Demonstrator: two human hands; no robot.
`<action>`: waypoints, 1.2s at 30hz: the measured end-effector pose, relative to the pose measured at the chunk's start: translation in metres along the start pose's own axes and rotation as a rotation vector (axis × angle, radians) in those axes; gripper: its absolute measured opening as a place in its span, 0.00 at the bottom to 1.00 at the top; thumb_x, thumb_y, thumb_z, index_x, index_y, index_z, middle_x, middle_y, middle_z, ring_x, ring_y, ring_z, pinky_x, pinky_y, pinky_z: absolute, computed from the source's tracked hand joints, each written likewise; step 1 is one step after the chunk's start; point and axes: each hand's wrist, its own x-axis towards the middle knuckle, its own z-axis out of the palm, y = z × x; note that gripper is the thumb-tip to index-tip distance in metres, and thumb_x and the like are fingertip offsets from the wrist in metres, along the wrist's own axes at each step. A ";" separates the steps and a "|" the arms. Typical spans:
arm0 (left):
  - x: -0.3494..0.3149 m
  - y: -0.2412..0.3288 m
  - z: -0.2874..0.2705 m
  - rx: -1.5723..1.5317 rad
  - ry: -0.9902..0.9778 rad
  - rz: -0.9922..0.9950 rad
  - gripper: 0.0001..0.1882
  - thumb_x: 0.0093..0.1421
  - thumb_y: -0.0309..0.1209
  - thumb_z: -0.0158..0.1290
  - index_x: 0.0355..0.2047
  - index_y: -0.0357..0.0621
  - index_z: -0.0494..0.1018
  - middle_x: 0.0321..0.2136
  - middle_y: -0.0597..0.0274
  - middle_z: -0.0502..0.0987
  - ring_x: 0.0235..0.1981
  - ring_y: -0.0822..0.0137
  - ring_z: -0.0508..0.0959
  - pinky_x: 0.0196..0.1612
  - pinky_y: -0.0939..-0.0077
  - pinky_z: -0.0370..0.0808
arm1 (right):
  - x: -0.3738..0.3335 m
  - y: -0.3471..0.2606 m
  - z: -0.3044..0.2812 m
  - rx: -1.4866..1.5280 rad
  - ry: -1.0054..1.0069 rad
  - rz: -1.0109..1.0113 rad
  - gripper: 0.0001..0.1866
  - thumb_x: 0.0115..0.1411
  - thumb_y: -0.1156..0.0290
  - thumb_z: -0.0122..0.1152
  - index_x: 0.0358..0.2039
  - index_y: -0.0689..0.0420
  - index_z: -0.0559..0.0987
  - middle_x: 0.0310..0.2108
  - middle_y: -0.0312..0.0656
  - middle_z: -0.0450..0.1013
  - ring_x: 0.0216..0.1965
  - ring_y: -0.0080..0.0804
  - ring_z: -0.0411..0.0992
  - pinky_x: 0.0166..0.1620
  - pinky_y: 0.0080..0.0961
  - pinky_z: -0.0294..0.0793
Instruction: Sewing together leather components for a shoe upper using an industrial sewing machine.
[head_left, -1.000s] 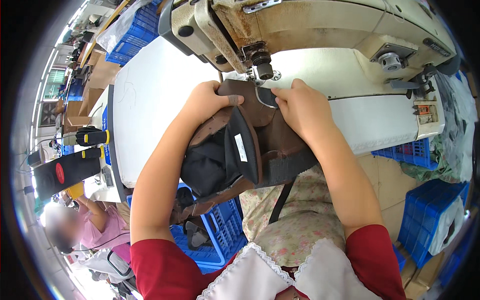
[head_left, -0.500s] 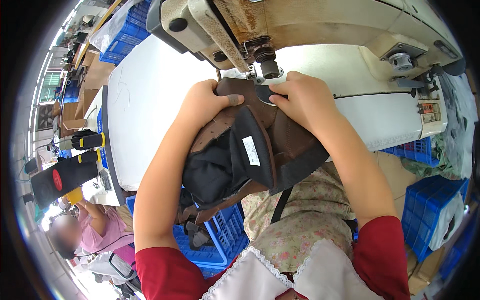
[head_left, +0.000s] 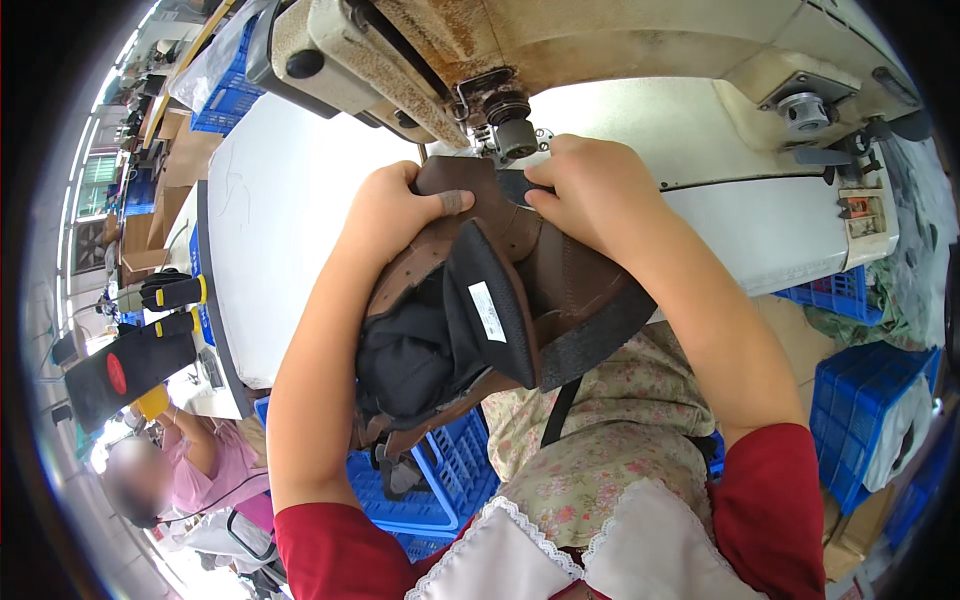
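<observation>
A brown boot or shoe upper [head_left: 575, 265] with a black lining [head_left: 405, 355] lies between my hands, its near part hanging over the table's front edge. A white label [head_left: 487, 311] shows on its black tongue-like flap. My left hand [head_left: 395, 215] is closed on the brown leather at the left, thumb on top. At the right, my right hand [head_left: 597, 190] pinches the upper's far edge beside a small dark patch [head_left: 516, 186]. Both hands are just in front of the sewing machine's roller foot [head_left: 515, 137]; the fingertips underneath are hidden.
The sewing machine's arm [head_left: 640, 50] spans the far side above the white tabletop [head_left: 280, 200]. Below the work is a blue crate [head_left: 450, 470] holding pieces. More blue crates [head_left: 865, 410] stand at the right. A co-worker in pink [head_left: 205, 470] sits at the left.
The machine and upper appear slightly farther left in the picture. My hands keep the same hold, and the upper's flap has tilted a little.
</observation>
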 end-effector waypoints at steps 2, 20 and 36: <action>0.000 -0.001 0.001 -0.015 0.001 -0.006 0.29 0.43 0.48 0.68 0.32 0.31 0.79 0.24 0.51 0.80 0.25 0.62 0.80 0.34 0.68 0.76 | 0.000 0.000 0.001 0.009 0.006 0.005 0.11 0.55 0.60 0.65 0.35 0.51 0.85 0.30 0.44 0.74 0.34 0.43 0.76 0.39 0.38 0.75; 0.027 -0.016 -0.003 -0.091 -0.023 0.054 0.30 0.44 0.48 0.69 0.35 0.31 0.79 0.25 0.54 0.81 0.26 0.67 0.80 0.33 0.73 0.76 | 0.019 0.008 0.012 -0.101 0.135 -0.049 0.10 0.51 0.63 0.65 0.28 0.56 0.85 0.27 0.45 0.78 0.33 0.44 0.78 0.38 0.39 0.77; 0.026 -0.002 -0.008 -0.111 -0.128 -0.007 0.21 0.52 0.43 0.67 0.36 0.38 0.80 0.28 0.62 0.79 0.28 0.73 0.77 0.35 0.79 0.73 | 0.034 -0.001 -0.011 -0.095 -0.085 0.028 0.13 0.52 0.62 0.64 0.26 0.61 0.84 0.29 0.52 0.79 0.33 0.48 0.79 0.39 0.40 0.77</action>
